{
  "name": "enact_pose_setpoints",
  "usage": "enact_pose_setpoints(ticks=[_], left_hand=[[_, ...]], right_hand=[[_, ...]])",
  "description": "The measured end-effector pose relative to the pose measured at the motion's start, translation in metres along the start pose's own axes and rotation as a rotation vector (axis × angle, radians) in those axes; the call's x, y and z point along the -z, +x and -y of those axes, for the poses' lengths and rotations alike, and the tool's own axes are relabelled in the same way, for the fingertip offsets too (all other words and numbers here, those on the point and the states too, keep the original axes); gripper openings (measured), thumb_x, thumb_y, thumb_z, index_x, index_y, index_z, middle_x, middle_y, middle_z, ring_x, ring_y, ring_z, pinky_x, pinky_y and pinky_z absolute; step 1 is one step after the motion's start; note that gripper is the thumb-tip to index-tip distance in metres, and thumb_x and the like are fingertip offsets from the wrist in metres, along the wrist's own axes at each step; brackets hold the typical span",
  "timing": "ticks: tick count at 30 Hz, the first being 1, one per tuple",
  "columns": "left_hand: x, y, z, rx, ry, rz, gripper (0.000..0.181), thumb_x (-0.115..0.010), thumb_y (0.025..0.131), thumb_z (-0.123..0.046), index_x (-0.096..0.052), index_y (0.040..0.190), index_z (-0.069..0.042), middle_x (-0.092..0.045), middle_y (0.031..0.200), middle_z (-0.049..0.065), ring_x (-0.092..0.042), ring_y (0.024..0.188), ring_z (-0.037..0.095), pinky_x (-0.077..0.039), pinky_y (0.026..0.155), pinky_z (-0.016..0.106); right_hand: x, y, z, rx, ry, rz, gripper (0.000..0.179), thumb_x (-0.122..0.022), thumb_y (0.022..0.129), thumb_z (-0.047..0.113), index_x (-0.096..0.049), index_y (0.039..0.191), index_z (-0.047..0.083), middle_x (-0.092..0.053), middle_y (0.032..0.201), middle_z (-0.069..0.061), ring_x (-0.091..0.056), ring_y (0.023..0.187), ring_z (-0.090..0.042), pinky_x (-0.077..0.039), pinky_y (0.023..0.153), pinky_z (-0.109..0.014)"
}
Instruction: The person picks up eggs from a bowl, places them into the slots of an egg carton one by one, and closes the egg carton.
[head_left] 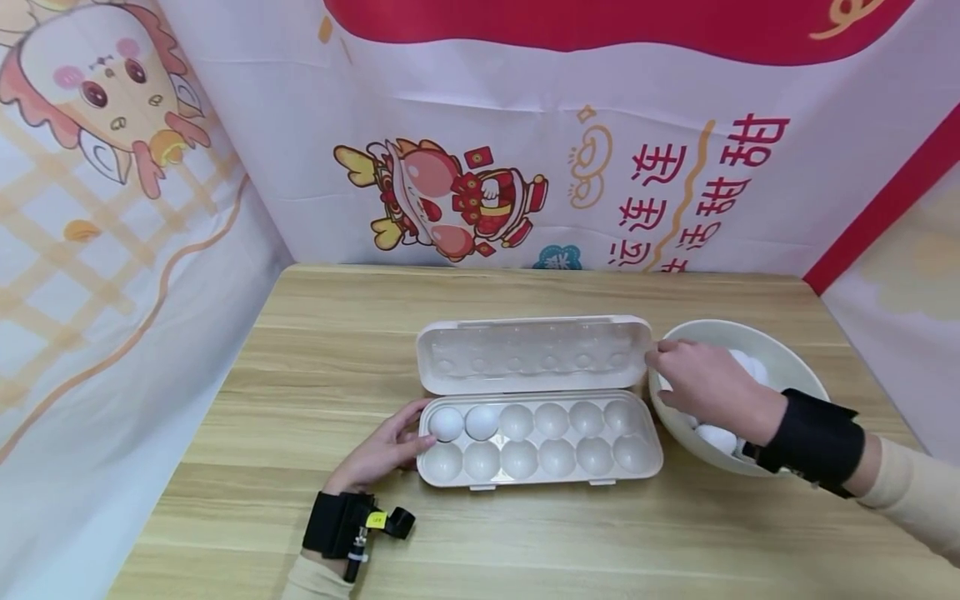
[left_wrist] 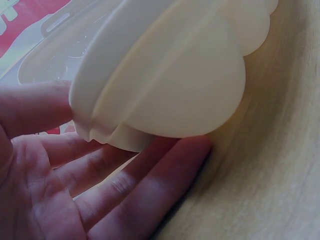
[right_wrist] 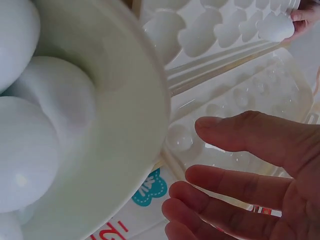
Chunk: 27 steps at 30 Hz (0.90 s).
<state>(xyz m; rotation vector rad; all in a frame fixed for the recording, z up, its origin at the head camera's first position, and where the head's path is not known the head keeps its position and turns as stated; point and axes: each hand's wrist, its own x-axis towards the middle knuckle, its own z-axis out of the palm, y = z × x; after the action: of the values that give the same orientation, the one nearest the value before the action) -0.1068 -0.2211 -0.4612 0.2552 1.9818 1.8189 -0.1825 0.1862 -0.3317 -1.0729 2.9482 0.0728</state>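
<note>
A white plastic egg box (head_left: 537, 480) lies with its lid (head_left: 534, 358) folded back. Two white eggs (head_left: 482, 422) sit in the back row's two leftmost cups. At the box's left end, my left hand (head_left: 384, 448) holds it, thumb at the rim and fingers under the side (left_wrist: 125, 195). My right hand (head_left: 708, 385) is above the left part of a pale bowl (head_left: 795, 367). Nothing is between its thumb and loosely bent fingers, which are apart from the bowl in the right wrist view (right_wrist: 235, 185). Several white eggs (right_wrist: 30, 150) lie in the bowl.
The wooden table (head_left: 315, 350) carries the egg box in the middle and the bowl on the right. Behind it hangs a printed cloth (head_left: 450, 100), with another printed cloth (head_left: 112, 292) along the left side.
</note>
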Motion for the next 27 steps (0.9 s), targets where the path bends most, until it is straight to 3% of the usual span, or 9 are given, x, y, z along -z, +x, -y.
enact_pose_setpoints(ticks=[7,13,20,27], left_hand=[[0.003,0.002,0.000,-0.015,0.045,-0.007,0.057,-0.056,0.091,-0.015,-0.029,0.141,-0.009,-0.034,0.140,0.027,-0.050,0.112,0.036,-0.053,0.078,0.036],[0.004,0.000,-0.001,-0.014,0.028,0.014,0.055,-0.055,0.092,-0.013,-0.029,0.140,-0.008,-0.035,0.138,0.027,-0.054,0.105,0.032,-0.053,0.075,0.035],[0.004,-0.001,-0.001,-0.014,0.001,0.020,0.054,-0.055,0.092,-0.012,-0.029,0.140,-0.009,-0.039,0.135,0.027,-0.057,0.103,0.027,-0.054,0.073,0.033],[0.004,-0.001,-0.002,0.001,-0.008,0.012,0.054,-0.055,0.092,-0.012,-0.030,0.139,-0.012,-0.040,0.135,0.025,-0.056,0.103,0.027,-0.054,0.074,0.034]], right_hand=[[0.000,-0.007,-0.020,-0.062,-0.006,0.063,0.035,-0.080,0.064,0.013,-0.064,0.092,0.000,-0.059,0.075,-0.011,-0.054,0.064,-0.023,-0.052,0.054,-0.039],[-0.008,-0.013,-0.036,-0.136,0.023,0.149,0.031,-0.077,0.065,0.008,-0.065,0.093,0.001,-0.055,0.075,-0.010,-0.045,0.064,-0.023,-0.046,0.053,-0.033],[-0.015,-0.018,-0.056,-0.112,-0.042,0.120,0.015,-0.065,0.071,-0.002,-0.063,0.085,0.001,-0.049,0.069,-0.010,-0.041,0.060,-0.023,-0.040,0.049,-0.032],[-0.021,-0.023,-0.066,-0.126,-0.035,0.177,0.013,-0.067,0.074,0.002,-0.063,0.086,0.000,-0.050,0.067,-0.008,-0.041,0.058,-0.022,-0.041,0.048,-0.033]])
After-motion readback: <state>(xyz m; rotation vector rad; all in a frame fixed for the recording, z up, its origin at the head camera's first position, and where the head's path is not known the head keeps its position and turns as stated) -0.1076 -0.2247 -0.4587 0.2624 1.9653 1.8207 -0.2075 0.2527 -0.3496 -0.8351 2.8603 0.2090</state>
